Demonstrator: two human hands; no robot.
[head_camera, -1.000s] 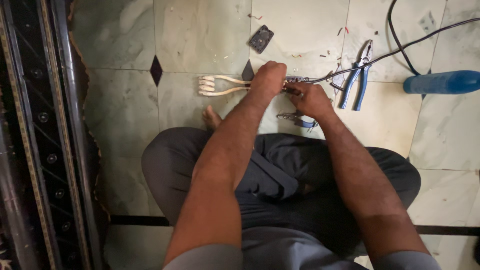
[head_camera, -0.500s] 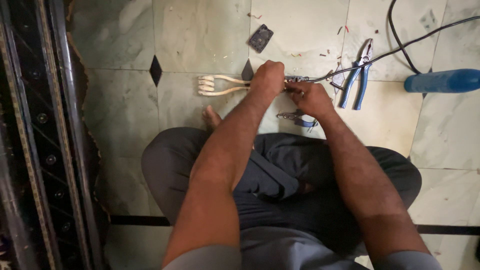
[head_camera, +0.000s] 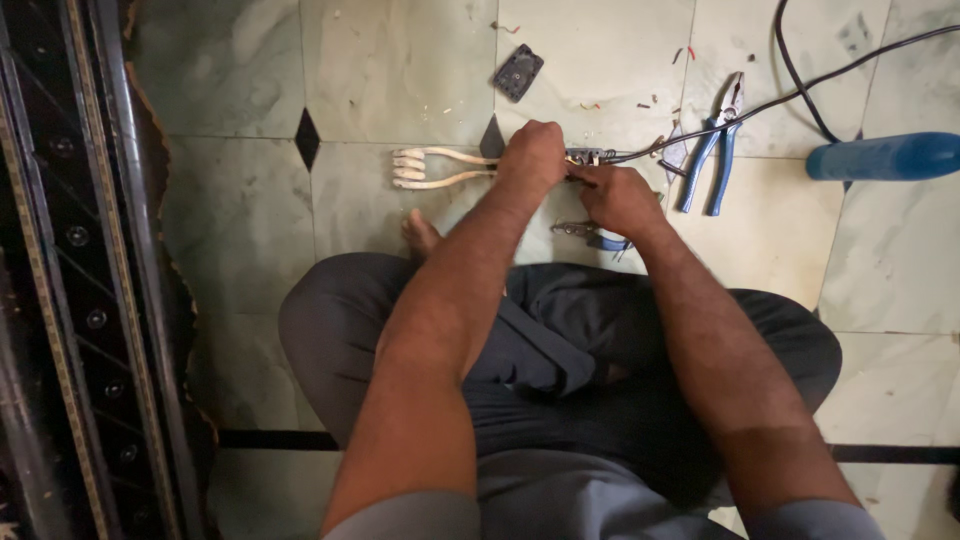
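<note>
Head view, single item with surrounds: we log a heating coil (head_camera: 432, 167), pale looped rods lying flat on the marble floor (head_camera: 380, 70), its terminal end buried in our left hand (head_camera: 532, 158), which is clenched around it. Our right hand (head_camera: 615, 197) sits just right of that grip, fingers pinched closed at the small metal connector (head_camera: 585, 157) where the black cable (head_camera: 800, 90) enters; whether a tool sits between those fingers we cannot tell. Handling, as we judge it: the rods look rigid and light, smooth enough to roll under a loose hold, so the stiff terminal end where the left hand has it is the sound place to take it; the loops out to the left of the grip would lever and twist, and the connector screws look small and easily lost. Right of the grip, apart from the hands, blue-handled pliers (head_camera: 712, 150); further right, a blue cylinder (head_camera: 885, 156). Beyond the grip, a small dark plate (head_camera: 519, 72) and scattered wire scraps. Nearer us, just under the right hand, a small blue-tipped tool (head_camera: 595, 234).
</note>
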